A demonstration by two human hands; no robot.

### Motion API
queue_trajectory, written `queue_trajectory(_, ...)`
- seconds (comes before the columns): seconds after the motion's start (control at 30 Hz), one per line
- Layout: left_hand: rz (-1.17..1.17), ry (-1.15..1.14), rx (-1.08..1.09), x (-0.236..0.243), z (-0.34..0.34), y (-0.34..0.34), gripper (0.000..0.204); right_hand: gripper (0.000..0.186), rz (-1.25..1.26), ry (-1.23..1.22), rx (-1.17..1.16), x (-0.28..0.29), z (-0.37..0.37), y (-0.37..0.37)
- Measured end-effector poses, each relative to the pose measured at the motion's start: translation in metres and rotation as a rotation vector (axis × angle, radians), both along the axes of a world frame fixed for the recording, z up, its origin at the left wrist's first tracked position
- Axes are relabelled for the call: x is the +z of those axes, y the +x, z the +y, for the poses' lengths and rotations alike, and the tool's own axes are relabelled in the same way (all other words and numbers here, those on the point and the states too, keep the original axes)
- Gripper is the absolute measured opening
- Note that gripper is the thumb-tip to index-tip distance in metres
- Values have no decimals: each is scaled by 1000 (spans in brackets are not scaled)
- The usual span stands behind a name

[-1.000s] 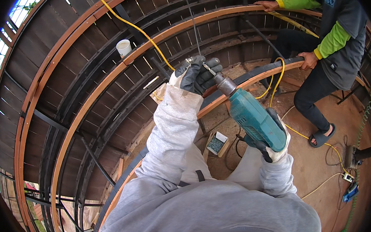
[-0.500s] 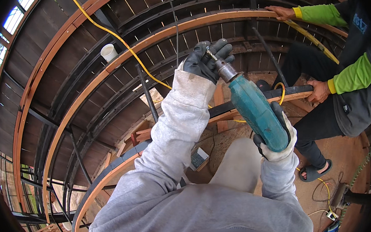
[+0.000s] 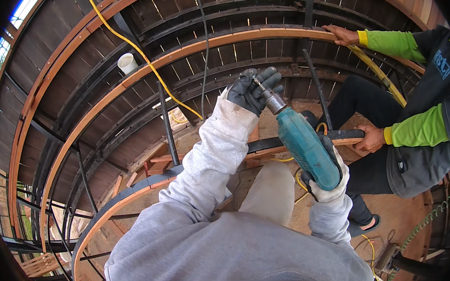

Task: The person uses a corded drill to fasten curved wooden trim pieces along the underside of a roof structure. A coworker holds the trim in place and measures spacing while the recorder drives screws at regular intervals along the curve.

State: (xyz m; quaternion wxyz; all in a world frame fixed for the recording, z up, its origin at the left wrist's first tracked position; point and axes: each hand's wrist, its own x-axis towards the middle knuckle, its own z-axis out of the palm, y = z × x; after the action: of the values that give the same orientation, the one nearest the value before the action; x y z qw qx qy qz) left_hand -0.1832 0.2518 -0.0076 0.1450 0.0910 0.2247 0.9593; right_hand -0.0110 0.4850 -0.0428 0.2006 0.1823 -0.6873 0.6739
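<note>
At three o'clock, the gloved right hand (image 3: 334,182) grasps the rear of a teal power drill (image 3: 306,144), which points up toward one o'clock. There the gloved left hand (image 3: 253,90) has its fingers partly curled about the drill bit (image 3: 259,84); whether they grip it, I cannot tell. Beyond, a curved rail (image 3: 145,183) sweeps from eight o'clock to three, where a co-worker's hand (image 3: 371,138) holds its end. Their other hand, between one and two o'clock, rests on a farther wooden rail (image 3: 233,34). A white cup (image 3: 127,65) sits at ten.
</note>
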Motion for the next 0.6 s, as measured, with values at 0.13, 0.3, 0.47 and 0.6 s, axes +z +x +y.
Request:
queue_trajectory(0.13,-2,-215,15,-3,-4,-7,23,86,-121,-212,56,5,2,0)
queue_trajectory(0.3,-190,-143,52,-18,11,-20,25,88,58,239,-72,4,5,-2)
queue_trajectory(0.47,-316,-69,83,-36,21,-38,25,82,107,566,-224,29,-11,-2)
queue_trajectory(0.6,-358,64,12,-62,30,-55,24,84,68,607,-228,26,-10,-5)
